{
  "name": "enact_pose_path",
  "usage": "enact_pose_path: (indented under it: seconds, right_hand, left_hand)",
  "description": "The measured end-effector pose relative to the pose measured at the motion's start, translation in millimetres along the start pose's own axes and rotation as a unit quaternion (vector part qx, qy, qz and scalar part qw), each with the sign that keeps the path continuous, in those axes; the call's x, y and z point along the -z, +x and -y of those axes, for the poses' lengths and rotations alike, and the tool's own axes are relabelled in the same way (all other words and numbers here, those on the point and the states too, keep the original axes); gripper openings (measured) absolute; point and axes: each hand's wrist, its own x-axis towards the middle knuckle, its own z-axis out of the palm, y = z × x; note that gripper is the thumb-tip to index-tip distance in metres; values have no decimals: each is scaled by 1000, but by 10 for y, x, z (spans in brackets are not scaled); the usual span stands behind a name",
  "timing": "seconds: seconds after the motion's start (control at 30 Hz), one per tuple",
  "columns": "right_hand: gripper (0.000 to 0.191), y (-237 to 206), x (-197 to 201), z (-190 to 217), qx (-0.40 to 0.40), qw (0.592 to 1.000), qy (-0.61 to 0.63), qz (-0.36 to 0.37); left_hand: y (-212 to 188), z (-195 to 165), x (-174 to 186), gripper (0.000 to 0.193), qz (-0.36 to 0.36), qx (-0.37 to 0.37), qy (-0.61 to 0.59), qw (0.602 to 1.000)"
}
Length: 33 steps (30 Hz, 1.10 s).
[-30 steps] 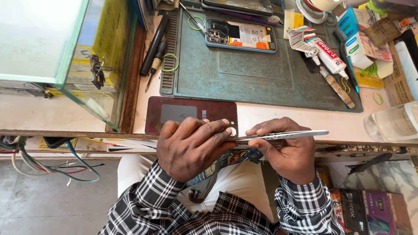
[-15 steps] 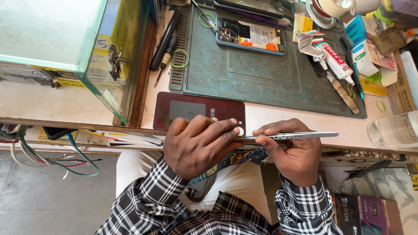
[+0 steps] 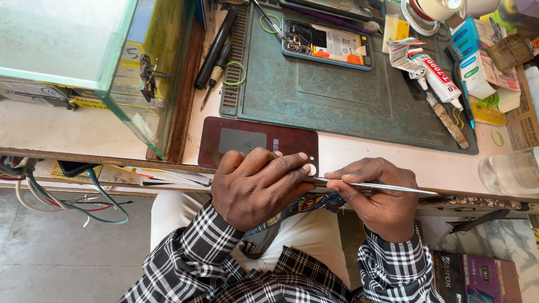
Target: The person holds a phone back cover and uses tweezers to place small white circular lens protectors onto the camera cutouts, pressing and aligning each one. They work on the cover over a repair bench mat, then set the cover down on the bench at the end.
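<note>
A dark red phone back cover (image 3: 252, 143) lies at the bench's near edge, inner side up with a grey patch. My left hand (image 3: 255, 185) rests on its lower right corner, fingers curled over the camera hole. My right hand (image 3: 376, 199) grips thin metal tweezers (image 3: 382, 186), their tip pointing left at that corner beside my left fingertips. Farther back, an opened phone (image 3: 328, 45) with bare internals lies on the green work mat (image 3: 331, 101).
A glass case (image 3: 101, 50) stands at left. Screwdrivers (image 3: 216, 53) lie by the mat's left edge. A glue tube (image 3: 438, 70), boxes and a tape roll (image 3: 435, 8) crowd the right. A clear container (image 3: 514, 171) sits at the right edge. Loose wires (image 3: 62, 196) hang below left.
Both hands stay together at the cover's corner; the tweezers' tip has worked slightly along it. The view has shifted a little.
</note>
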Motion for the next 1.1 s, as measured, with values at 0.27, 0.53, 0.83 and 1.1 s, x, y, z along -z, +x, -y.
enact_pose_path:
  seconds: [0.27,0.53,0.83,1.1]
  right_hand:
    - [16,31,22,13,7,1000,10,19]
    - [17,50,-3,53,27,999,-12,23]
    - [15,10,-29,18,26,1000,-14,0]
    - [15,-60,-1,-77,6,997,76,-26]
  left_hand:
    - [6,-10,8,31,4,4,-8,1000]
    - [15,-19,11,31,7,8,-4,1000]
    - [35,-31,24,31,20,20,-4,1000]
    - [51,-43,37,30,25,23,-5,999]
